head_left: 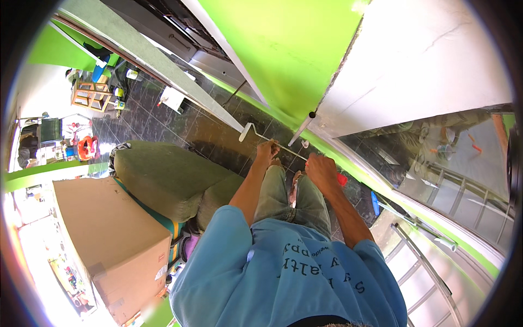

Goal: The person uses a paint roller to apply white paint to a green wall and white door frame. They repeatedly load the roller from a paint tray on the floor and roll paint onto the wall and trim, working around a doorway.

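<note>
Paint roller (pixel 246 133) hangs over the dark tiled floor (pixel 146 116), white head leftmost. The left hand (pixel 268 149) pinches the thin rod partway along; the right hand (pixel 322 168) is closed around its far end. Steadying or adjusting the rod seems underway; continuing probably calls for 2 firm grips.

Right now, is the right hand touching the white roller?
Touching. The head view shows the right hand closed around the handle end of the white roller, its rod running straight into the fist.
</note>
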Tool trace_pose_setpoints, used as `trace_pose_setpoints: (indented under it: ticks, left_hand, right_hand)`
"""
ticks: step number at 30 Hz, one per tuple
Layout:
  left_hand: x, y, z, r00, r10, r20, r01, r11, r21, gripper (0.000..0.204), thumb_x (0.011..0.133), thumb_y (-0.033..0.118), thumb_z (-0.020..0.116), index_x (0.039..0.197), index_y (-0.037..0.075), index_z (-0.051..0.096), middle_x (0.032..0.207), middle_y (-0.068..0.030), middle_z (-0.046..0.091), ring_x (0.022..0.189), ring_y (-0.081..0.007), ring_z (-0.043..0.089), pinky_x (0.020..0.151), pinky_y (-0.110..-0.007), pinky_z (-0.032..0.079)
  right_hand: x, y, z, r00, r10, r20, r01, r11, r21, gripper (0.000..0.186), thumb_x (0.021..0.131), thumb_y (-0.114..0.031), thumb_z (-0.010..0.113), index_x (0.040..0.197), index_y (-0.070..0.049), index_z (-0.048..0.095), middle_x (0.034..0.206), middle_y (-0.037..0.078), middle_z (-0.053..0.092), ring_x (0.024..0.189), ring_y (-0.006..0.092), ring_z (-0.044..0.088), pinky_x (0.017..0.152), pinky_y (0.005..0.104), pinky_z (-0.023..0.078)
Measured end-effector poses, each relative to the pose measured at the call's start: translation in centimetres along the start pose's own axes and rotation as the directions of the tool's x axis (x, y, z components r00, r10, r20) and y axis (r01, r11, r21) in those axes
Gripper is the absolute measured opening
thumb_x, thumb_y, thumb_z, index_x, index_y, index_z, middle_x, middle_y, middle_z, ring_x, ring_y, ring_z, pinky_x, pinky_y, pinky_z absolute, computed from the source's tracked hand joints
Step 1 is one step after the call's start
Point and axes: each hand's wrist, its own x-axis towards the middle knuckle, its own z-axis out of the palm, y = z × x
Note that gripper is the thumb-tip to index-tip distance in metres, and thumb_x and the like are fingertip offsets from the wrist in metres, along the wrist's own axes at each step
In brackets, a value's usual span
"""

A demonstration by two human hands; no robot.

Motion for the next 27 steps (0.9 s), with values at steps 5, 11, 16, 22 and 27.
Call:
trace_pose_setpoints:
  ticks: [5, 11, 16, 22, 27]
  left_hand:
    - [-0.3, -0.8, -0.1, 0.999, 0.036, 0.018, -0.036, 0.999, -0.006, 0.02, 0.1, 0.012, 0.057, 0.096, -0.006, 0.066, 0.071, -0.0096, 0.064, 0.057, -0.0167, 0.062, 0.05, -0.028, 0.051]
    - [-2.2, 0.2, 0.8, 0.997, 0.072, 0.04, -0.073, 0.997, 0.016, 0.026, 0.102, 0.017, 0.056, 0.098, -0.006, 0.066, 0.071, -0.0112, 0.065, 0.054, -0.015, 0.061, 0.047, -0.026, 0.047]
    - [-7.9, 2.9, 4.1, 0.994, 0.106, 0.042, -0.105, 0.994, -0.022, 0.026, 0.102, 0.019, 0.056, 0.099, -0.006, 0.065, 0.072, -0.0105, 0.066, 0.055, -0.0147, 0.062, 0.048, -0.025, 0.047]
    - [-6.5, 1.8, 3.0, 0.996, 0.084, 0.014, -0.084, 0.996, 0.008, 0.027, 0.102, 0.019, 0.056, 0.101, -0.006, 0.065, 0.073, -0.0112, 0.067, 0.056, -0.0147, 0.062, 0.048, -0.026, 0.049]
    - [-2.3, 0.0, 0.5, 1.0, 0.031, -0.003, -0.031, 0.999, 0.017, 0.026, 0.102, 0.017, 0.056, 0.101, -0.007, 0.065, 0.072, -0.0121, 0.067, 0.055, -0.015, 0.062, 0.047, -0.026, 0.049]
  right_hand:
    - [-0.5, 0.2, -1.4, 0.996, 0.021, 0.081, -0.029, 0.994, 0.101, 0.021, 0.081, -0.022, 0.066, 0.086, -0.002, 0.065, 0.073, 0.019, 0.068, 0.072, 0.0354, 0.069, 0.066, 0.0477, 0.054]
    - [-1.7, 0.1, -2.7, 0.996, 0.088, 0.028, -0.089, 0.995, 0.042, 0.026, 0.08, -0.026, 0.066, 0.089, -0.002, 0.065, 0.075, 0.021, 0.069, 0.074, 0.0378, 0.069, 0.069, 0.0486, 0.055]
    - [-4.4, 0.1, -6.7, 0.989, 0.13, 0.069, -0.136, 0.988, 0.075, 0.028, 0.08, -0.028, 0.065, 0.091, -0.002, 0.064, 0.075, 0.021, 0.068, 0.073, 0.0388, 0.069, 0.068, 0.0495, 0.055]
    - [-4.0, -0.1, -4.1, 0.997, 0.07, 0.027, -0.071, 0.995, 0.076, 0.02, 0.085, -0.021, 0.059, 0.087, -0.001, 0.063, 0.074, 0.021, 0.068, 0.071, 0.0376, 0.069, 0.064, 0.0478, 0.055]
    - [-1.6, -0.7, -1.0, 0.997, 0.057, 0.052, -0.059, 0.997, 0.04, 0.021, 0.084, -0.023, 0.066, 0.084, -0.002, 0.063, 0.075, 0.019, 0.069, 0.071, 0.0353, 0.07, 0.065, 0.0457, 0.056]
